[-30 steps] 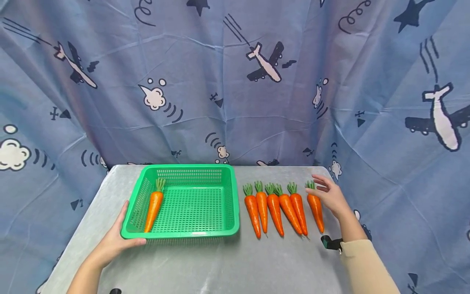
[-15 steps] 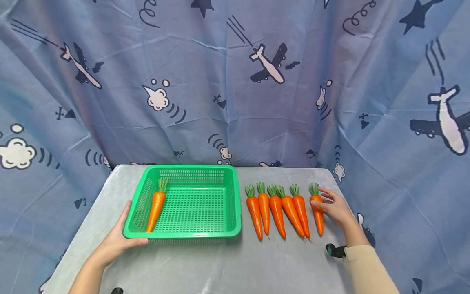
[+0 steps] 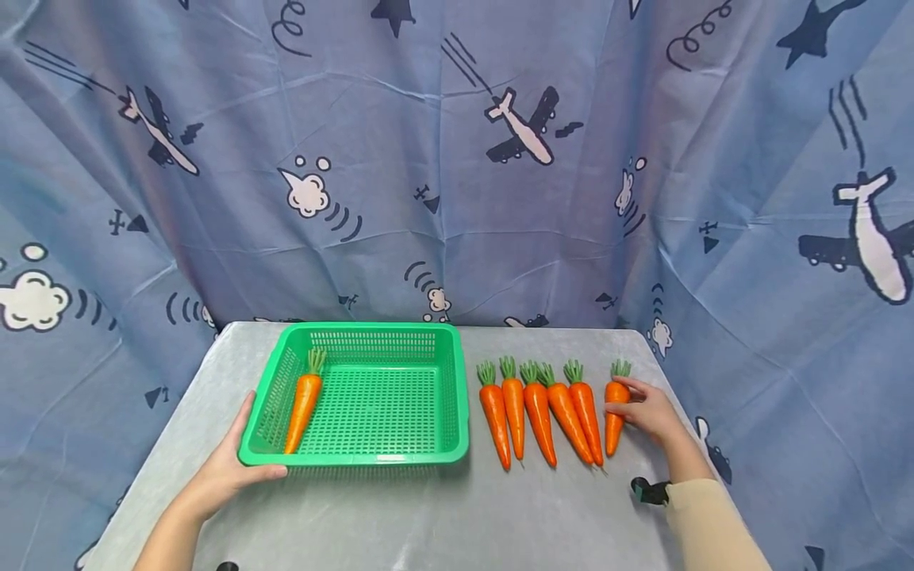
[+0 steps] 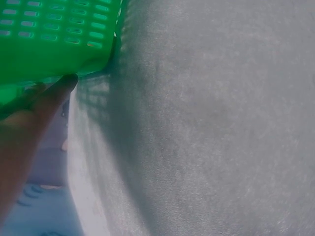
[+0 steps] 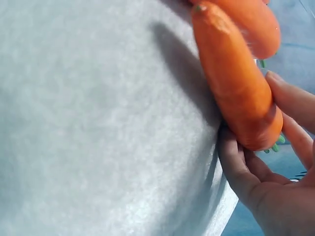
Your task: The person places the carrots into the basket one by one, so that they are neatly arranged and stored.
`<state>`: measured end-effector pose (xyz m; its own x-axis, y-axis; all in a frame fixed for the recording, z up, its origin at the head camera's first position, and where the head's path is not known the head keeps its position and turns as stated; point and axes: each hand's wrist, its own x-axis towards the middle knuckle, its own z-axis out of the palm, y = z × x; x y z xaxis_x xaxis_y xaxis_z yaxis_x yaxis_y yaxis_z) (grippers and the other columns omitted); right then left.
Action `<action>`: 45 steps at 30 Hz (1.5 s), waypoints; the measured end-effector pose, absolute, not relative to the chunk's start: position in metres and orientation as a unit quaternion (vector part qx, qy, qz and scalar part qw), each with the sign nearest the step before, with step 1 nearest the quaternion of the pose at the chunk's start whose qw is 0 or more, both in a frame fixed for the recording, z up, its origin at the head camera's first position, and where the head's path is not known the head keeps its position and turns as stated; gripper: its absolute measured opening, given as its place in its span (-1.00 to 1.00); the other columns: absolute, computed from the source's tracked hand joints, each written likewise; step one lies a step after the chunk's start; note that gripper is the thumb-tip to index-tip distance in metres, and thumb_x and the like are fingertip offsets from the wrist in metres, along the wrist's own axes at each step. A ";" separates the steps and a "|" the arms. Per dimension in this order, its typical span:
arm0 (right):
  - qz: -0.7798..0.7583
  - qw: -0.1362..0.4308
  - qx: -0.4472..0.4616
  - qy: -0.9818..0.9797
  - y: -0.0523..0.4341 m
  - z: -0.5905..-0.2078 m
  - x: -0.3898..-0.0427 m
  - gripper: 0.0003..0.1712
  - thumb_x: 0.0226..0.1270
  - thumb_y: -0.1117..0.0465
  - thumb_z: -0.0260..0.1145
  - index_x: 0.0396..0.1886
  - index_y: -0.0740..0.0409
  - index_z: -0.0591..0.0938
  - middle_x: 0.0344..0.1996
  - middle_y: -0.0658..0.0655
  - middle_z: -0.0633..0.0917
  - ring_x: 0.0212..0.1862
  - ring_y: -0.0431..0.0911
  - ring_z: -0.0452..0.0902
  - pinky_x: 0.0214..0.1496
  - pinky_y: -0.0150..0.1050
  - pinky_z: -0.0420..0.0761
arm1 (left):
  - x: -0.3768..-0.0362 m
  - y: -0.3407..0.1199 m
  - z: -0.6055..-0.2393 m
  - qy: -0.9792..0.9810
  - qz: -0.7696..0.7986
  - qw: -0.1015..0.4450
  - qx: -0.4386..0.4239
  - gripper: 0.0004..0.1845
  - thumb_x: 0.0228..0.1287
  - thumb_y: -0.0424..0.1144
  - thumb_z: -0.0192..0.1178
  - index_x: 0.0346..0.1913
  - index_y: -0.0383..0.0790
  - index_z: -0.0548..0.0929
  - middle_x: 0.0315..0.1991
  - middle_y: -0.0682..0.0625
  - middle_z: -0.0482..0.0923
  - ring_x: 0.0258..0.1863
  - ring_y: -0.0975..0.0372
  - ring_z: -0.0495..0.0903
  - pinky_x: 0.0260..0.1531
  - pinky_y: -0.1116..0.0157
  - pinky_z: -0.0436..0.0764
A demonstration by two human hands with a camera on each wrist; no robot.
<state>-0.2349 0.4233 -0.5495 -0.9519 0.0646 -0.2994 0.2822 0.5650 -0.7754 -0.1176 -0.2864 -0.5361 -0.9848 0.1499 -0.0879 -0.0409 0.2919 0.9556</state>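
A green plastic basket (image 3: 357, 457) sits on the grey table (image 3: 428, 515) with one orange carrot (image 3: 301, 404) lying along its left side. My left hand (image 3: 227, 468) grips the basket's front-left corner, thumb on the rim; the left wrist view shows the thumb (image 4: 47, 98) against the basket wall (image 4: 54, 34). Right of the basket, several carrots (image 3: 539, 412) lie in a row. My right hand (image 3: 643, 411) grips the rightmost carrot (image 3: 614, 412) on the table. In the right wrist view its fingers (image 5: 290, 101) curl round that carrot (image 5: 236, 88).
A blue curtain (image 3: 457, 159) printed with aeroplanes and clouds hangs behind and around the table. The table's right edge (image 3: 685, 444) runs close beside my right hand. Bare tabletop stretches in front of the basket and the carrots.
My right hand has slid from the rightmost carrot's leafy top toward its middle and closed round it; the carrot has shifted slightly. The left hand and basket have stayed put.
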 end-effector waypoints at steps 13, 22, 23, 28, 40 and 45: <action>-0.550 0.075 0.128 0.822 0.417 -0.526 -0.232 -0.02 0.29 0.05 0.49 0.58 0.16 0.21 0.49 0.47 0.18 0.22 0.21 0.44 0.09 0.01 0.66 | -0.114 -0.285 -0.536 0.799 0.596 0.065 0.044 0.38 0.09 -0.43 0.47 0.60 0.34 -0.39 0.65 -0.19 -0.32 0.27 0.69 0.05 0.05 0.68 0.27; -0.560 0.040 0.099 0.822 0.400 -0.506 -0.231 0.00 0.24 -0.06 0.50 0.58 0.09 0.25 0.48 0.40 0.23 0.00 -0.12 0.55 0.08 0.05 0.65 | -0.115 -0.285 -0.539 0.802 0.592 0.067 0.045 0.37 0.11 -0.42 0.47 0.60 0.35 -0.41 0.64 -0.21 -0.34 0.27 0.70 0.07 0.05 0.68 0.28; -0.564 0.036 0.094 0.820 0.397 -0.504 -0.231 -0.01 0.24 -0.05 0.51 0.57 0.09 0.26 0.47 0.40 0.24 -0.03 -0.17 0.55 0.06 0.04 0.66 | -0.115 -0.285 -0.540 0.803 0.591 0.066 0.044 0.37 0.11 -0.41 0.47 0.60 0.35 -0.40 0.64 -0.22 -0.33 0.26 0.70 0.08 0.05 0.68 0.29; -0.576 0.026 0.067 0.814 0.381 -0.486 -0.231 -0.03 0.24 -0.06 0.50 0.57 0.06 0.28 0.46 0.37 0.25 -0.11 -0.29 0.59 -0.03 -0.08 0.71 | -0.115 -0.286 -0.539 0.801 0.593 0.066 0.048 0.38 0.11 -0.41 0.47 0.61 0.32 -0.41 0.64 -0.23 -0.33 0.26 0.70 0.07 0.04 0.67 0.29; -0.598 0.019 0.022 0.801 0.347 -0.459 -0.230 -0.11 0.31 0.08 0.47 0.56 0.10 0.28 0.43 0.39 0.27 -0.17 -0.29 0.67 -0.13 -0.14 0.73 | -0.113 -0.285 -0.537 0.801 0.593 0.068 0.046 0.37 0.12 -0.41 0.47 0.61 0.32 -0.41 0.64 -0.21 -0.34 0.27 0.68 0.07 0.04 0.67 0.29; -0.604 0.018 0.008 0.797 0.335 -0.450 -0.230 -0.12 0.31 0.11 0.47 0.55 0.09 0.29 0.40 0.36 0.30 -0.16 -0.29 0.68 -0.10 -0.10 0.73 | -0.115 -0.286 -0.539 0.801 0.594 0.065 0.047 0.37 0.11 -0.42 0.47 0.61 0.31 -0.41 0.64 -0.23 -0.33 0.26 0.68 0.11 0.04 0.67 0.31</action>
